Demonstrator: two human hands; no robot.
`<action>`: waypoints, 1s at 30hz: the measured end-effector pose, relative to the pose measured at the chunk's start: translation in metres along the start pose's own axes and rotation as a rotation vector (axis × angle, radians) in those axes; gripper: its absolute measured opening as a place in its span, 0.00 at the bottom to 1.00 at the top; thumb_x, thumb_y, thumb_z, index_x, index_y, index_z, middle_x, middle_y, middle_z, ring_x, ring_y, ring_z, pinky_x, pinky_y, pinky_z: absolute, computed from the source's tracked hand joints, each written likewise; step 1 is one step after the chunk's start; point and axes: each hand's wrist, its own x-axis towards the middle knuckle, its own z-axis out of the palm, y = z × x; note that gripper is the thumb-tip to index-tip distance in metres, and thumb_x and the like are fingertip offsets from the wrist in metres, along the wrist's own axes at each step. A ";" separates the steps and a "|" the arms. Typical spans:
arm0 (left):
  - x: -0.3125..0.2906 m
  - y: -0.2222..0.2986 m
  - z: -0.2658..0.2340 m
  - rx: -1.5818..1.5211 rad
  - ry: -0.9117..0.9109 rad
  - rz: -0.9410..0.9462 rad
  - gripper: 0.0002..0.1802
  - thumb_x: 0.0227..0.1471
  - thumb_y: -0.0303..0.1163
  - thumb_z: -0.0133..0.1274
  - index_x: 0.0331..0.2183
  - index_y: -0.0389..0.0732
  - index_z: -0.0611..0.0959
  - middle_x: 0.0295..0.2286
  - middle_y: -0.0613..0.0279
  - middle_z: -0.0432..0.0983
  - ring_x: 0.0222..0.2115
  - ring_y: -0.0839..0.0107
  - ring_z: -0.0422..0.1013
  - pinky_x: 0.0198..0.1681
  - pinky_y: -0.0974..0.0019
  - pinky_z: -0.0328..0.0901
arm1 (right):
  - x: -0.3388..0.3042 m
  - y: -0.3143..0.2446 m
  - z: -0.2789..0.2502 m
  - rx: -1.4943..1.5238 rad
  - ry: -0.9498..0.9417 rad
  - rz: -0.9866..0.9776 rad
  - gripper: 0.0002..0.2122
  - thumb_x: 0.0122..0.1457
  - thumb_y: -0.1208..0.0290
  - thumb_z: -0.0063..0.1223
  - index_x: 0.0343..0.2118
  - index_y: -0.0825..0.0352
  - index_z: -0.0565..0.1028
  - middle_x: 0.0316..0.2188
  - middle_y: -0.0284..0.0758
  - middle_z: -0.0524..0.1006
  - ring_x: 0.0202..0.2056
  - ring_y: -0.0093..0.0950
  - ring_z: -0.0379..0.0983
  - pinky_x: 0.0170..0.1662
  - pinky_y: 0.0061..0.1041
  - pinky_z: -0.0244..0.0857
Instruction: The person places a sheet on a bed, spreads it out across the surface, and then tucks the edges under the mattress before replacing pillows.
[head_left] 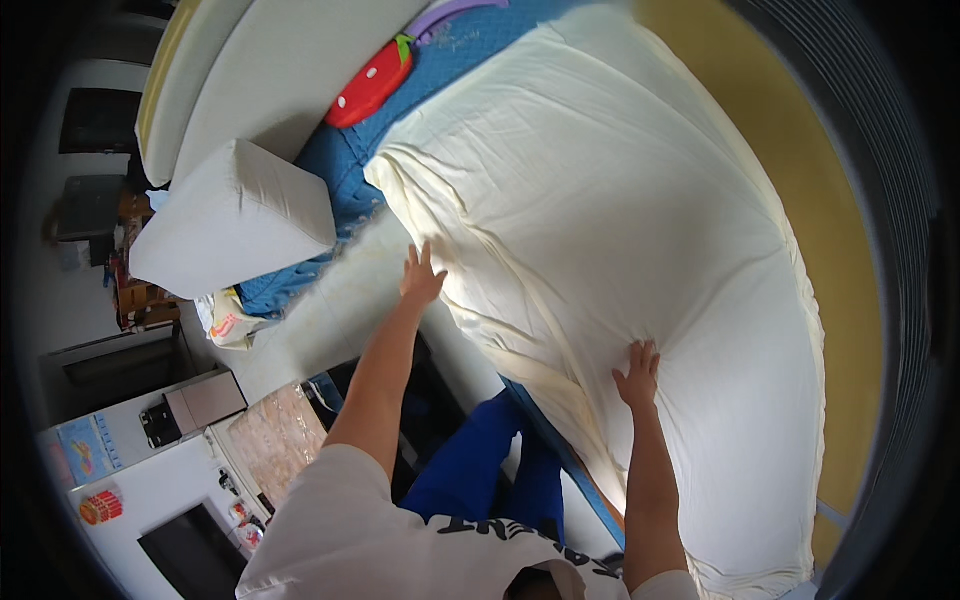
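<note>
A cream sheet (600,230) lies spread over a wide, flat padded surface, mostly smooth on top and bunched into long folds along the side nearest me. My left hand (424,280) is at that folded edge, its fingers spread and apparently empty. Whether its fingertips touch the cloth or hover just over it, I cannot tell. Farther right, my right hand (638,376) rests on the sheet with fingers extended, where shallow creases run outward. Under the near edge of the sheet, a strip of blue cover (560,450) shows.
Across the floor gap at left, a pale wedge-shaped cushion (240,220) sits on a blue quilted cover (345,165). Behind it lie a red strawberry-shaped cushion (372,88) and a purple curved object (450,15). A yellow panel (850,250) borders the sheet's far right side, beside dark ribbed material (905,200).
</note>
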 end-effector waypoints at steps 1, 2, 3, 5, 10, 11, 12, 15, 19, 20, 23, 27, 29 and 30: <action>0.002 -0.009 0.000 -0.037 -0.005 -0.035 0.47 0.45 0.44 0.54 0.58 0.61 0.43 0.58 0.50 0.36 0.55 0.50 0.50 0.51 0.53 0.58 | 0.002 0.000 0.002 0.008 -0.005 -0.016 0.37 0.47 0.61 0.54 0.59 0.55 0.47 0.62 0.34 0.37 0.61 0.43 0.34 0.55 0.45 0.49; 0.004 -0.016 0.001 -0.084 -0.012 -0.048 0.47 0.45 0.44 0.54 0.58 0.61 0.42 0.58 0.47 0.35 0.54 0.48 0.51 0.50 0.53 0.59 | 0.000 -0.001 0.000 0.007 -0.010 -0.022 0.37 0.47 0.61 0.54 0.59 0.54 0.47 0.62 0.34 0.37 0.61 0.42 0.34 0.56 0.45 0.48; 0.009 -0.022 0.000 -0.128 -0.022 -0.058 0.47 0.45 0.44 0.54 0.58 0.61 0.42 0.57 0.44 0.35 0.54 0.47 0.53 0.50 0.53 0.59 | -0.003 -0.004 0.000 0.012 -0.009 0.012 0.35 0.48 0.63 0.54 0.58 0.55 0.50 0.61 0.35 0.41 0.61 0.41 0.38 0.56 0.43 0.48; 0.023 -0.029 0.000 -0.182 0.002 -0.033 0.47 0.45 0.43 0.53 0.58 0.64 0.40 0.56 0.36 0.36 0.51 0.43 0.56 0.49 0.53 0.60 | -0.010 -0.021 -0.012 0.056 0.123 0.016 0.32 0.47 0.66 0.54 0.56 0.57 0.54 0.60 0.37 0.47 0.59 0.41 0.43 0.55 0.42 0.49; 0.100 -0.034 -0.019 -0.354 0.155 0.006 0.46 0.46 0.38 0.52 0.57 0.67 0.41 0.55 0.34 0.39 0.48 0.41 0.59 0.47 0.54 0.61 | -0.044 -0.143 0.004 0.433 0.033 -0.091 0.23 0.45 0.75 0.55 0.47 0.59 0.66 0.47 0.39 0.67 0.47 0.38 0.64 0.47 0.32 0.61; 0.119 -0.045 -0.016 -0.360 0.231 0.035 0.46 0.46 0.38 0.52 0.57 0.67 0.41 0.55 0.34 0.40 0.47 0.41 0.60 0.47 0.54 0.61 | -0.046 -0.164 0.021 0.366 -0.020 -0.195 0.24 0.45 0.70 0.56 0.48 0.56 0.65 0.47 0.37 0.67 0.45 0.38 0.66 0.44 0.34 0.63; 0.133 -0.048 -0.011 -0.368 0.307 0.058 0.46 0.45 0.38 0.52 0.57 0.66 0.41 0.55 0.34 0.41 0.46 0.41 0.62 0.46 0.54 0.62 | -0.046 -0.182 0.045 0.184 0.023 -0.280 0.26 0.44 0.67 0.56 0.49 0.54 0.63 0.47 0.36 0.65 0.44 0.37 0.68 0.43 0.36 0.64; 0.167 -0.026 -0.026 -0.323 0.277 0.169 0.40 0.44 0.33 0.52 0.56 0.59 0.52 0.47 0.38 0.59 0.39 0.44 0.67 0.41 0.53 0.63 | -0.031 -0.233 0.044 0.176 -0.203 -0.093 0.29 0.43 0.67 0.57 0.51 0.53 0.60 0.47 0.37 0.63 0.44 0.40 0.66 0.41 0.38 0.66; 0.215 -0.043 -0.043 -0.252 0.182 0.407 0.11 0.41 0.25 0.50 0.30 0.41 0.68 0.23 0.47 0.71 0.29 0.45 0.68 0.31 0.50 0.61 | -0.010 -0.251 0.082 -0.073 0.122 -0.100 0.16 0.43 0.76 0.51 0.38 0.59 0.66 0.34 0.37 0.67 0.35 0.37 0.69 0.30 0.34 0.67; 0.217 -0.045 -0.048 -0.210 0.191 0.508 0.06 0.43 0.25 0.49 0.27 0.39 0.69 0.23 0.46 0.71 0.28 0.45 0.68 0.30 0.49 0.61 | -0.006 -0.250 0.082 -0.054 0.157 -0.103 0.11 0.44 0.77 0.48 0.33 0.59 0.69 0.32 0.36 0.68 0.33 0.37 0.69 0.28 0.34 0.66; 0.246 -0.084 -0.063 -0.017 0.300 0.776 0.05 0.45 0.24 0.43 0.29 0.39 0.72 0.26 0.47 0.72 0.32 0.46 0.68 0.33 0.51 0.62 | 0.005 -0.251 0.086 -0.056 0.123 -0.130 0.07 0.43 0.77 0.47 0.28 0.63 0.71 0.30 0.37 0.69 0.32 0.35 0.70 0.31 0.32 0.66; 0.275 -0.103 -0.086 0.315 0.044 0.431 0.15 0.43 0.25 0.44 0.37 0.34 0.70 0.32 0.45 0.72 0.34 0.49 0.68 0.38 0.54 0.63 | 0.000 -0.269 0.085 -0.029 -0.031 -0.050 0.06 0.43 0.78 0.47 0.27 0.65 0.71 0.30 0.36 0.70 0.35 0.36 0.70 0.33 0.35 0.66; 0.279 -0.097 -0.090 0.320 0.124 0.458 0.11 0.43 0.23 0.43 0.34 0.35 0.70 0.30 0.43 0.72 0.33 0.48 0.68 0.36 0.53 0.64 | 0.002 -0.274 0.085 0.020 -0.058 -0.081 0.06 0.43 0.78 0.47 0.27 0.65 0.71 0.30 0.37 0.71 0.36 0.36 0.70 0.34 0.34 0.66; 0.280 -0.090 -0.092 0.298 0.147 0.455 0.11 0.43 0.23 0.42 0.34 0.35 0.70 0.30 0.43 0.72 0.33 0.48 0.68 0.35 0.53 0.64 | 0.002 -0.275 0.084 0.045 -0.072 -0.098 0.06 0.43 0.78 0.47 0.26 0.66 0.71 0.30 0.37 0.71 0.36 0.36 0.70 0.34 0.34 0.66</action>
